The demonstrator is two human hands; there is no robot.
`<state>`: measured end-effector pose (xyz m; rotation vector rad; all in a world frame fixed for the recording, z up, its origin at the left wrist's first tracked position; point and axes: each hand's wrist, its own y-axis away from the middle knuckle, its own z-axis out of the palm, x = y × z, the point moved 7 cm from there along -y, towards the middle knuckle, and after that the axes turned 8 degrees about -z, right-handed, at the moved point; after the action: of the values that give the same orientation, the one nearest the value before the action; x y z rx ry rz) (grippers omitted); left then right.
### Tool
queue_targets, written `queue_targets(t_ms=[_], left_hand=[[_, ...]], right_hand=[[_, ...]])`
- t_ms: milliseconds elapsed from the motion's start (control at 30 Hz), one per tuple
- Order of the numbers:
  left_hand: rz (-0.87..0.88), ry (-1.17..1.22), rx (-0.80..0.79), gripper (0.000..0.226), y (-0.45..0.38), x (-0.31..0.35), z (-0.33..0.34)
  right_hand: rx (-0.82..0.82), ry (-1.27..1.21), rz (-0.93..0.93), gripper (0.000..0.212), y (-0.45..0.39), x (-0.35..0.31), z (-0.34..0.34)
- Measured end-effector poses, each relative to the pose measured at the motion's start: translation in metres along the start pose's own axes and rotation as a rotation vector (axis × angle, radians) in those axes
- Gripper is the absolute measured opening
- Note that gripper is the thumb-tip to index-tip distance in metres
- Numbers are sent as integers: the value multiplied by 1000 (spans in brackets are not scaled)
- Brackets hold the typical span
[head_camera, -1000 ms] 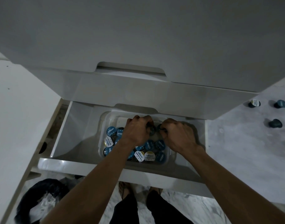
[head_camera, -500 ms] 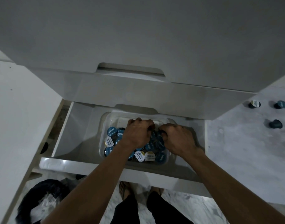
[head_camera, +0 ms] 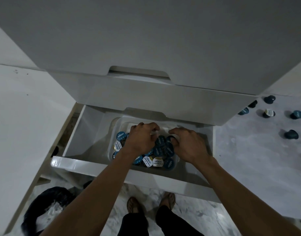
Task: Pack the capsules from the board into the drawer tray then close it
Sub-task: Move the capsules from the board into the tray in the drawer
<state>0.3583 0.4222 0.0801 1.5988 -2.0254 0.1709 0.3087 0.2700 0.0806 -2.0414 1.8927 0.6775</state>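
The white drawer (head_camera: 88, 165) stands pulled out below me. Inside it sits a clear plastic tray (head_camera: 116, 124) heaped with several blue and white-lidded capsules (head_camera: 156, 161). My left hand (head_camera: 142, 139) hovers over the tray's middle, fingers curled around a pale, blurred capsule at its fingertips. My right hand (head_camera: 189, 145) is beside it over the tray's right half, fingers spread and holding nothing. Both hands hide the capsules beneath them. Several more capsules (head_camera: 269, 113) lie on the grey board (head_camera: 257, 150) at the right, one (head_camera: 291, 134) nearest to me.
A closed upper drawer front (head_camera: 146, 97) overhangs the back of the open drawer. A white counter (head_camera: 23, 116) runs along the left. On the marble floor below are my sandalled feet (head_camera: 134, 205) and a bin with a black bag (head_camera: 47, 206).
My right hand has opened its fingers and shifted slightly right over the tray. The left hand stays curled. The camera has tilted, showing more capsules on the board.
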Motion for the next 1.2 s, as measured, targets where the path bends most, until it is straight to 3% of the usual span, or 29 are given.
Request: queue_targets(t_ms=[400, 633, 933, 1200], left_hand=[[29, 309, 131, 31, 71, 20, -52], [147, 412, 121, 28, 108, 87, -40], [280, 420, -46, 23, 87, 228, 27], [143, 349, -63, 23, 9, 313, 123]], right_hand=[[299, -353, 78, 34, 66, -33, -51], [424, -405, 116, 35, 142, -23, -91], [595, -408, 270, 33, 207, 108, -171], [580, -394, 439, 26, 200, 286, -209]])
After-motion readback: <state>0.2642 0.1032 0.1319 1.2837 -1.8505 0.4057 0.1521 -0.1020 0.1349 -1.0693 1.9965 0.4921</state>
